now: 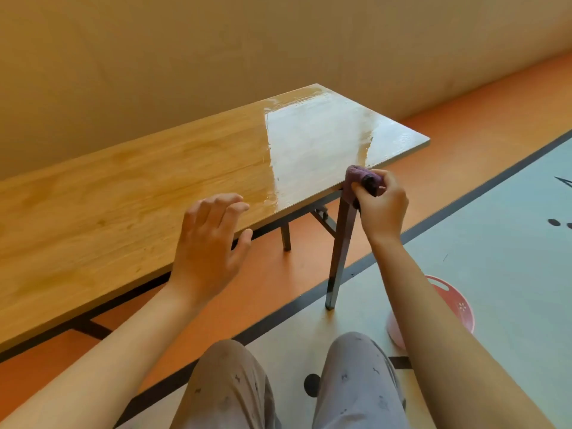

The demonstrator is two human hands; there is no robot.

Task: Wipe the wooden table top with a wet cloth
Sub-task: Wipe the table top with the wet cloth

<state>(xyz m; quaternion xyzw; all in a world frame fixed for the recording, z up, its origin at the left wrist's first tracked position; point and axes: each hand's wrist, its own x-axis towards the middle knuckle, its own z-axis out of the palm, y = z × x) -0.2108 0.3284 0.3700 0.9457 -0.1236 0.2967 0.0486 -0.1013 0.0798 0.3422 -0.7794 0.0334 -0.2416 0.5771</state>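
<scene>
A long wooden table top (154,187) runs from the lower left to the upper right, and its right part shines wet. My right hand (382,205) grips a bunched purple cloth (356,179) at the table's near edge, above a table leg. My left hand (210,243) hovers over the near edge of the dry part with fingers spread and relaxed, holding nothing.
A tan wall stands close behind the table. Dark metal table legs (340,243) go down to an orange and pale floor mat. A pink basin (455,305) sits on the floor to the right, partly hidden by my right forearm. My knees are at the bottom.
</scene>
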